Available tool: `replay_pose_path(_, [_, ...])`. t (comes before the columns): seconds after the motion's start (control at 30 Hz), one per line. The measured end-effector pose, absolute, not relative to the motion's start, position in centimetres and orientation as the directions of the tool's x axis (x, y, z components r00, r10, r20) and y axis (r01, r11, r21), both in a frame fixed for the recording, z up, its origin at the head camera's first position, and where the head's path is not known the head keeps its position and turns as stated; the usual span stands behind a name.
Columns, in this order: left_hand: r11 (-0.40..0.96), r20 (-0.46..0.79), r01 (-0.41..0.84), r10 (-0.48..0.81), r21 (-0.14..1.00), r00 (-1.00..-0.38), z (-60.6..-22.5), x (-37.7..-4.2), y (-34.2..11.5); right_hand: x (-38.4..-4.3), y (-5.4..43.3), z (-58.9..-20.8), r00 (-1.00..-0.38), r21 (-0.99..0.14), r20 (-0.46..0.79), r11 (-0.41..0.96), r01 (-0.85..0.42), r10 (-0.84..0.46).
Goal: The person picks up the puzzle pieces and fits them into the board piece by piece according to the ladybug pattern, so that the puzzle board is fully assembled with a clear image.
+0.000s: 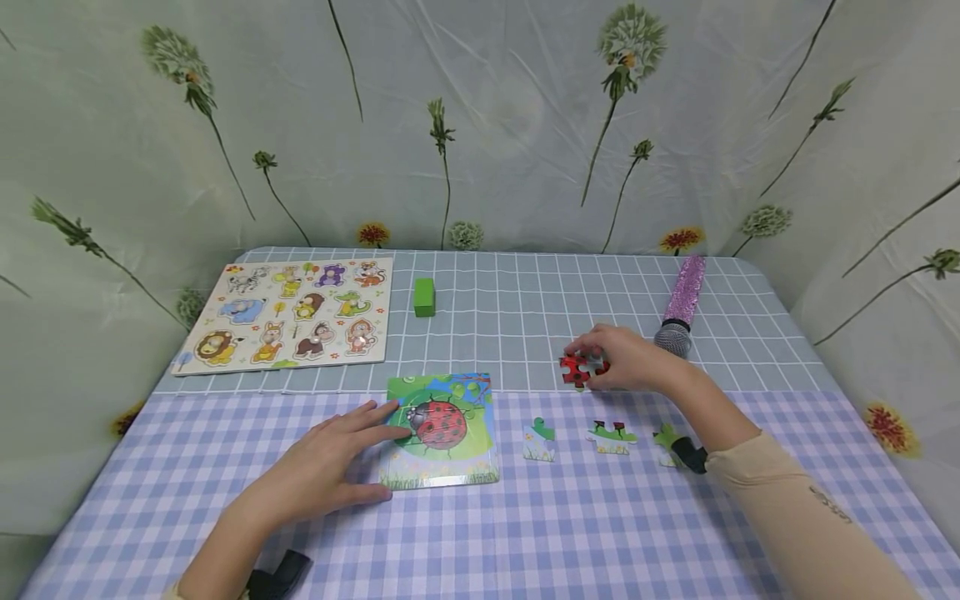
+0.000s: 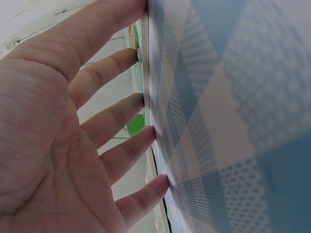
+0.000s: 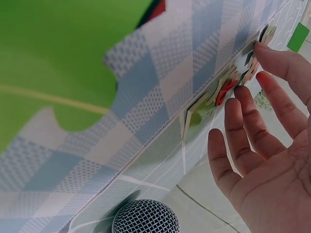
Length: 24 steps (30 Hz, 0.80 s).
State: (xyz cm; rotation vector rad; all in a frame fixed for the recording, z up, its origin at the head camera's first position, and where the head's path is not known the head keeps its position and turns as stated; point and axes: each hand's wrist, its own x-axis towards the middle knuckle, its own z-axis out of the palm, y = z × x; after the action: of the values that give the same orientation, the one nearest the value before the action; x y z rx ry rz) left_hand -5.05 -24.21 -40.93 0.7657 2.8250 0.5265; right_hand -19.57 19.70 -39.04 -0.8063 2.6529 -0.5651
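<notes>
My left hand point(image 1: 330, 467) lies spread at the left side of a square ladybug puzzle board point(image 1: 457, 468), fingertips resting on its left part and edge. In the left wrist view, the fingers point(image 2: 121, 114) are straight. Farther right, my right hand point(image 1: 626, 358) pinches a red puzzle piece point(image 1: 575, 372) between thumb and fingers, low over the table. Another red puzzle piece point(image 1: 602, 367) is partly hidden under this hand. In the right wrist view, a green-edged puzzle piece point(image 3: 197, 118) lies beside the fingers. Several pieces lie nearer me, among them a grassy puzzle piece point(image 1: 539, 442).
An animal peg puzzle point(image 1: 300, 317) lies at the back left, with a green block point(image 1: 424, 297) to its right. A microphone point(image 1: 681, 308) with a glittery purple handle lies back right. A patterned curtain point(image 1: 510, 125) hangs behind the checked tablecloth point(image 1: 450, 550).
</notes>
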Motion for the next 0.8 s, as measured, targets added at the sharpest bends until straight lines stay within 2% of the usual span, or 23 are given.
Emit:
replay_pose_path(0.6, [0.815, -0.072, 0.45, 0.507, 0.366, -0.859, -40.98, -5.13, -24.11, -19.89, 19.84, -39.92, -0.811, -0.468, -0.179, 0.774, -0.428, -0.557])
replay_pose_path(0.8, [0.816, -0.072, 0.45, 0.506, 0.363, -0.86, -40.91, -5.1, -24.06, -19.94, 19.62, -39.88, -0.814, -0.441, -0.159, 0.778, -0.447, -0.558])
